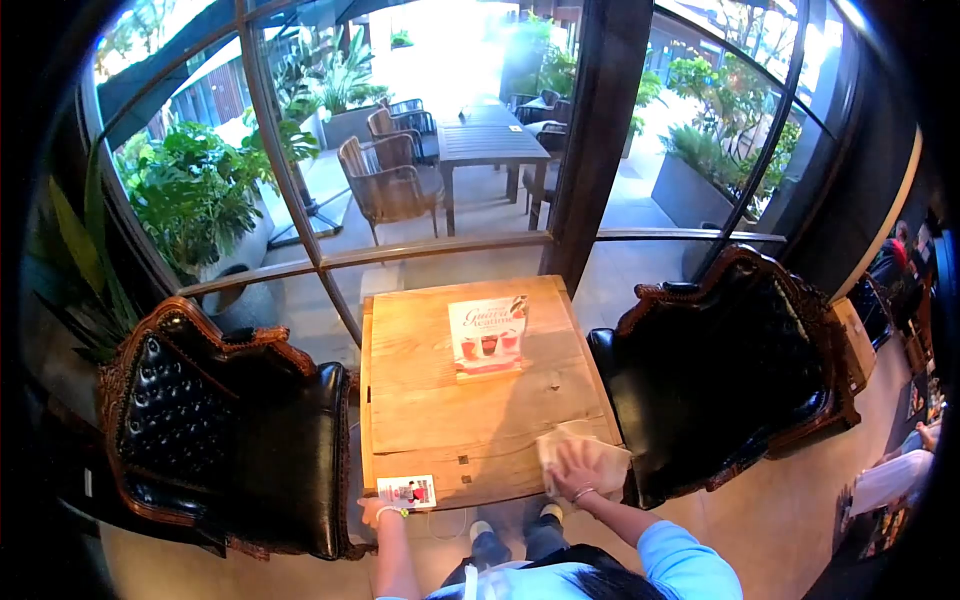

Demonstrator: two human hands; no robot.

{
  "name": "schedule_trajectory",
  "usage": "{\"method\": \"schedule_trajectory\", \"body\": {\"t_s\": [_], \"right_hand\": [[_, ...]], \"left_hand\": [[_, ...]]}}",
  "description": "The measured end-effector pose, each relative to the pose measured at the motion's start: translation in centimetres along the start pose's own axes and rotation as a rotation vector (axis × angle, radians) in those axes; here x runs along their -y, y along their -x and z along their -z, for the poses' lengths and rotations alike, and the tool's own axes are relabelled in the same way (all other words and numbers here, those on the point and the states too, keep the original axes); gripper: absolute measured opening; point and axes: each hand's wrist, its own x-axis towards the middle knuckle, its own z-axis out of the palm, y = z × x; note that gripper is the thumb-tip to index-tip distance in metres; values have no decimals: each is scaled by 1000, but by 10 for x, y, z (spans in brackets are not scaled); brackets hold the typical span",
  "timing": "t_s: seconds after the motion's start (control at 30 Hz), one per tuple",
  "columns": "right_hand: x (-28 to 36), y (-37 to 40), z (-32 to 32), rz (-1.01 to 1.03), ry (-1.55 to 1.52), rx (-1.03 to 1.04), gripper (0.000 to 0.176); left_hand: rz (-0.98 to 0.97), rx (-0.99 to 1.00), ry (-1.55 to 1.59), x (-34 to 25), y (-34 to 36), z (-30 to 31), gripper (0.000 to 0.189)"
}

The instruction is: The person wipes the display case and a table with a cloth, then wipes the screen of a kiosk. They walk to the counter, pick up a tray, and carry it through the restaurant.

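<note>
My right hand (577,468) lies flat with fingers spread on a beige cloth (612,464), pressing it against the front right corner of a wooden table (410,390). Part of the cloth reaches the table's edge beside the right armchair. At the front left corner, my left hand (378,511) is closed around the table's edge, its fingers partly hidden. Just above that hand lies a small white printed card (407,491) with a red and black picture. Farther back on the tabletop is a menu sign (488,338) showing drinks.
Black leather armchairs with carved wood frames flank the table, one on the left (290,455) and one on the right (700,385). A framed window (565,215) stands behind it, with outdoor furniture and plants beyond. Another person's arm (915,440) shows at far right.
</note>
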Motion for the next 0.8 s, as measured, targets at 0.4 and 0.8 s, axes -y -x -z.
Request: {"method": "schedule_trajectory", "body": {"t_s": [0.4,0.8], "right_hand": [[137,11,-13,-33,14,118,64],[108,4,2,803,221,-80,59]], "left_hand": [[-284,-398,-400,34,-40,-32,45],[-418,-283,-741,27,-16,-17,40]]}}
